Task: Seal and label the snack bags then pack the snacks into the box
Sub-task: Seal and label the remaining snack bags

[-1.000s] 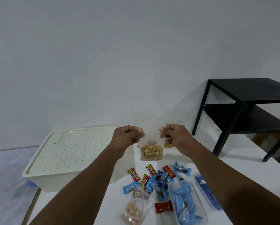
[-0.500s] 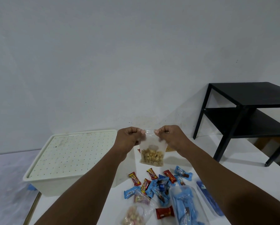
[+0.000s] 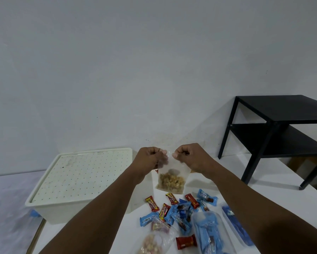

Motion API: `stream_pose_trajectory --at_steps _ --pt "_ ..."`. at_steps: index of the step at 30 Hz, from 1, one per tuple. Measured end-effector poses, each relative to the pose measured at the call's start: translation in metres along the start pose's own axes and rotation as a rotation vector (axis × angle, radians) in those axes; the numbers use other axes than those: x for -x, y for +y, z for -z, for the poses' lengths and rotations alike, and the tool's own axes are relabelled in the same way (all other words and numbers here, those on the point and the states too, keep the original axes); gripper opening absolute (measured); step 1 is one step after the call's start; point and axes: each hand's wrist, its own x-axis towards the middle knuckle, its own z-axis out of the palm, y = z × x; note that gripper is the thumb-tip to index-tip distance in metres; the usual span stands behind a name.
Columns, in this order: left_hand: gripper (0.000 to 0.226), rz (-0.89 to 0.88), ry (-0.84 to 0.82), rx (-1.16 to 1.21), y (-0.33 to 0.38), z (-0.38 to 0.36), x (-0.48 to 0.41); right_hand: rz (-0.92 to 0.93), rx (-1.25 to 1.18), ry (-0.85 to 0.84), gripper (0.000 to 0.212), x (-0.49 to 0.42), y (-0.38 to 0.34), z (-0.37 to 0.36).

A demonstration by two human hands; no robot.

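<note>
A small clear snack bag [image 3: 171, 180] with yellowish nuts in its bottom hangs in the air above the table. My left hand [image 3: 150, 158] pinches the bag's top edge on the left, and my right hand [image 3: 188, 156] pinches the same edge on the right, with the fingertips of both hands close together. A cream plastic box [image 3: 77, 182] with a dotted lid on it stands at the left. Below the bag lies a heap of red and blue wrapped snacks [image 3: 179, 208]. Another clear bag of pinkish snacks [image 3: 154, 242] lies near the bottom edge.
A clear tub of blue packets [image 3: 209, 233] and its lid [image 3: 236, 226] lie at the lower right on the white table [image 3: 264, 195]. A black two-shelf side table [image 3: 280, 136] stands at the right against the pale wall.
Both hands have drawn closer together along the bag's top edge, and the bag now hangs slightly tilted. The view has shifted a little.
</note>
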Motion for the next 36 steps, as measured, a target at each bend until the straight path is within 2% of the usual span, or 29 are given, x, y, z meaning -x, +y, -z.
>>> stream_pose_trajectory --at_steps 4,8,12,17,21,23,25,29,31,34,36 --pt "0.022 -0.013 -0.041 -0.075 0.001 0.003 0.000 -0.010 -0.025 -0.005 0.016 0.000 -0.003 -0.002" --pt "0.013 -0.055 0.014 -0.099 0.002 0.006 -0.002 -0.102 -0.117 -0.006 0.018 0.004 0.001 0.004" --pt "0.014 -0.035 0.021 -0.119 -0.001 0.010 -0.002 -0.077 -0.064 0.012 0.019 0.009 0.003 0.008" --pt "0.023 -0.001 -0.075 -0.188 0.004 0.009 0.001 -0.035 -0.023 -0.023 0.016 0.011 -0.001 0.011" --pt "0.020 -0.079 -0.043 -0.216 0.010 0.004 0.000 -0.024 -0.015 0.091 0.017 0.007 0.000 0.004" --pt "0.017 -0.110 0.003 -0.225 0.012 0.000 0.000 -0.110 -0.006 0.209 0.026 0.003 0.003 -0.001" --pt "0.015 -0.147 0.073 -0.228 0.010 -0.005 0.001 -0.286 -0.031 0.319 0.037 0.000 0.003 -0.004" --pt "0.015 -0.242 0.109 -0.330 0.000 -0.017 0.003 -0.578 -0.413 0.273 0.053 -0.002 -0.001 -0.007" --pt "0.015 -0.258 0.084 -0.346 -0.004 -0.023 0.005 -0.591 -0.449 0.220 0.045 -0.002 -0.004 -0.006" --pt "0.013 -0.246 0.027 -0.346 -0.007 -0.030 0.008 -0.550 -0.442 0.208 0.017 -0.005 -0.006 -0.004" --pt "0.015 -0.202 -0.023 -0.314 -0.007 -0.031 0.009 -0.515 -0.404 0.195 0.012 -0.005 -0.006 -0.001"
